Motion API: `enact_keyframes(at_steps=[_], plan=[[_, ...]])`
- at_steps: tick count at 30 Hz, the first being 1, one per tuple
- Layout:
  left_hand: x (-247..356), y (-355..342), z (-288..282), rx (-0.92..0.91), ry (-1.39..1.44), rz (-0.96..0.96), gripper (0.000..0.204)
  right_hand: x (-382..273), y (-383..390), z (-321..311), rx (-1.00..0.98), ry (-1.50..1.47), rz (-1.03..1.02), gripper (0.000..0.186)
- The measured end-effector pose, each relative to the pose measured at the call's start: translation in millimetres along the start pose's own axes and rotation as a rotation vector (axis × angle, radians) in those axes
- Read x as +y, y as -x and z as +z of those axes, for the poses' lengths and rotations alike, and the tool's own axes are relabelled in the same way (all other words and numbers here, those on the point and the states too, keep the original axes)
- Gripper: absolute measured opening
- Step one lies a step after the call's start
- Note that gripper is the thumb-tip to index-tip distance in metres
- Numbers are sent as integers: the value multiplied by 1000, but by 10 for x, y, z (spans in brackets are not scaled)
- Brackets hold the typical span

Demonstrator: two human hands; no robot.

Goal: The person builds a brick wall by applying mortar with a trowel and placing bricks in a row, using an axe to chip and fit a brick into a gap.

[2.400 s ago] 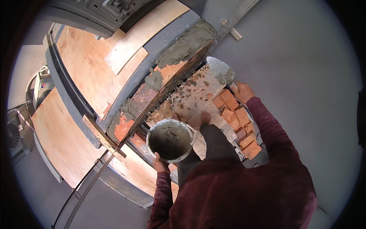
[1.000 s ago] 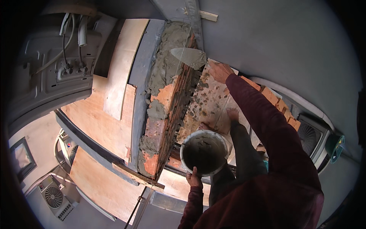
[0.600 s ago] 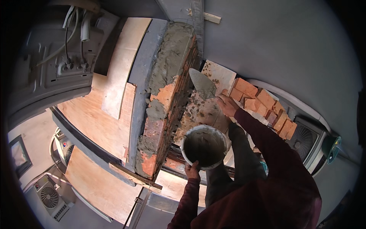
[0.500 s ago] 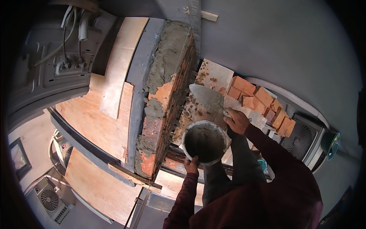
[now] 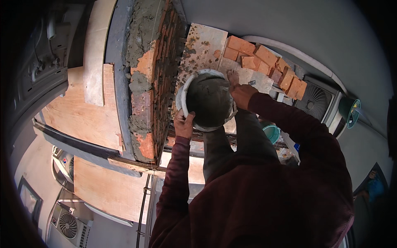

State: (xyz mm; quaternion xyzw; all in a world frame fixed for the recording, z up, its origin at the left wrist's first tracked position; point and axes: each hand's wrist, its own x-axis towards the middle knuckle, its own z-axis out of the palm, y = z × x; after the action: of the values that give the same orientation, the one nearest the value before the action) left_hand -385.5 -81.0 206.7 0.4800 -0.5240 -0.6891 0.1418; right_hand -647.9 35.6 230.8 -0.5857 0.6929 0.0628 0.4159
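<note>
A round bucket (image 5: 182, 99) with a pale rim and grey mortar smeared inside is tilted in front of my legs. My left hand (image 5: 184, 124) grips its near left rim, the thumb over the edge. Over the right side of the bucket, my right hand (image 5: 243, 93) is closed round a trowel (image 5: 252, 83); its dark handle end pokes out beside the hand. The blade is inside the bucket and hard to tell from the mortar. To the left runs a brick wall (image 5: 145, 62) whose top carries patches of wet grey mortar and bare orange brick.
A string (image 5: 155, 25) stretches along the wall top. Loose orange bricks (image 5: 269, 58) are piled at the right, near an air-conditioner unit (image 5: 316, 97) and green bucket (image 5: 349, 111). A mortar-spattered board (image 5: 204, 41) lies beyond my bucket. Plywood sheets (image 5: 82, 120) lie left of the wall.
The trowel blade, earlier out flat beyond the bucket, has gone into it. The bucket has tipped, and my right hand has come over its rim. My view has shifted to the right.
</note>
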Motion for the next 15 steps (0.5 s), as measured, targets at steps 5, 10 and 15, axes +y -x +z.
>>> enact_keyframes(at_steps=[5, 10, 15], plan=[[286, 13, 85, -71, -34, 26, 4, -34, -73, -136, -175, -61, 3, 16], [409, 131, 173, -30, 3, -16, 2, 110, -113, -42, -369, -53, -93, 18], [558, 204, 359, -30, 17, -15, 8, 205, -11, 193, -324, -174, -347, 30]])
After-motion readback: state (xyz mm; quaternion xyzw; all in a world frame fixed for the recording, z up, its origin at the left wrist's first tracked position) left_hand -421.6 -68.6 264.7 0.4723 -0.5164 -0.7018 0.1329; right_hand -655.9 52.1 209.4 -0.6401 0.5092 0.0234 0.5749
